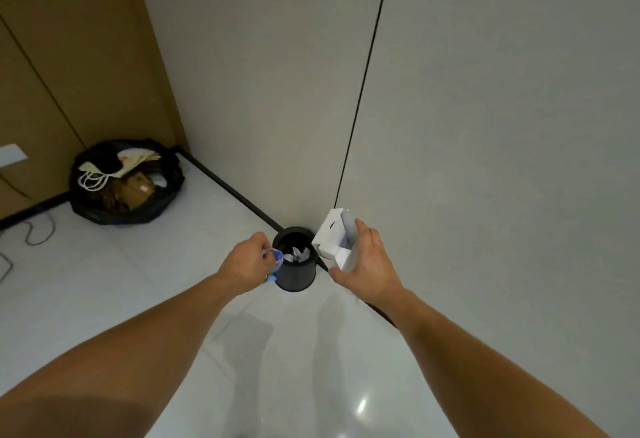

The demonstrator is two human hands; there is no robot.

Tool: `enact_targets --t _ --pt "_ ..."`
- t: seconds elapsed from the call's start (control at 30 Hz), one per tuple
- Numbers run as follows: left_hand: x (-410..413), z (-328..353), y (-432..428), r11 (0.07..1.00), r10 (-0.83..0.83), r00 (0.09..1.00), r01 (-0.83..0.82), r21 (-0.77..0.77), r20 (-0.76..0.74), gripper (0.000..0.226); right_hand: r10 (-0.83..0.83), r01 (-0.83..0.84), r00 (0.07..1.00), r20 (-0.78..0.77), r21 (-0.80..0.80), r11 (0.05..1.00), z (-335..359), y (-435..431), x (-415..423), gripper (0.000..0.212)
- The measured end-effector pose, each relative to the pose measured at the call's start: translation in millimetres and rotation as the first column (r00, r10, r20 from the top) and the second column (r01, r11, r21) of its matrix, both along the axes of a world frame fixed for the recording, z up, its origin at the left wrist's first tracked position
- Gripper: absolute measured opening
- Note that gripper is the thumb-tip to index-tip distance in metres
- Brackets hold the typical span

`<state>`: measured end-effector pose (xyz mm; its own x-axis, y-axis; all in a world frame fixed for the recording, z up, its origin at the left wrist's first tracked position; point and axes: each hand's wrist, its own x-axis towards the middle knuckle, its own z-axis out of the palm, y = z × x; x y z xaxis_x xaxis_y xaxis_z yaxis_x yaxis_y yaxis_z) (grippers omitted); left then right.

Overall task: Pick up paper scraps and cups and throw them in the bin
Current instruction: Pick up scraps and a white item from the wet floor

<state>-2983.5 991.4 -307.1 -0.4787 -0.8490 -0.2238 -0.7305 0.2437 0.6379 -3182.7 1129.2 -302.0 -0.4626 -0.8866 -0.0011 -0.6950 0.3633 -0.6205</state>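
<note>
White folded carton beside black bin

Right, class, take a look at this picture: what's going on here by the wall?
A person reaches down to a small black bin on the floor against the wall, clearing rubbish. Their left grip pinches a crumpled blue-and-white scrap at the bin's rim, not yet let go. Their right grip holds a folded white paper box just beside the bin. White scraps already lie inside. A black bag holding paper bags sits in the corner.
</note>
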Motion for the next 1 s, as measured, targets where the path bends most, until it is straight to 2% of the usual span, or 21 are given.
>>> enact_targets --t 0.13,0.3,0.53,0.7,0.9,1.0 --pt "4 2 -64 0.999 -0.013 1.000 0.012 0.033 0.023 0.010 -0.014 0.015 0.999 0.029 -0.021 1.000 -2 -61 5 0.106" --pt "-32 -17 -136 0.997 -0.051 0.998 0.049 0.056 0.021 0.009 -0.047 0.046 0.996 0.077 0.009 0.999 -22 -129 -18 0.108" --pt "-107 -81 -241 0.987 -0.099 0.990 0.085 0.137 0.104 0.008 -0.116 0.110 0.970 0.211 0.040 0.993 -93 -243 -86 0.107" --pt "-158 -168 -319 0.978 -0.155 0.973 0.127 0.165 0.170 0.011 -0.250 0.231 0.894 0.372 0.096 0.968 -186 -317 -130 0.102" --pt "-219 -323 -381 0.969 -0.212 0.968 0.191 0.157 0.133 0.014 -0.366 0.346 0.828 0.424 0.128 0.930 -321 -392 -149 0.106" --pt "-236 -410 -394 0.954 -0.236 0.966 0.210 0.213 0.105 0.012 -0.472 0.449 0.760 0.447 0.165 0.878 -394 -415 -149 0.106"
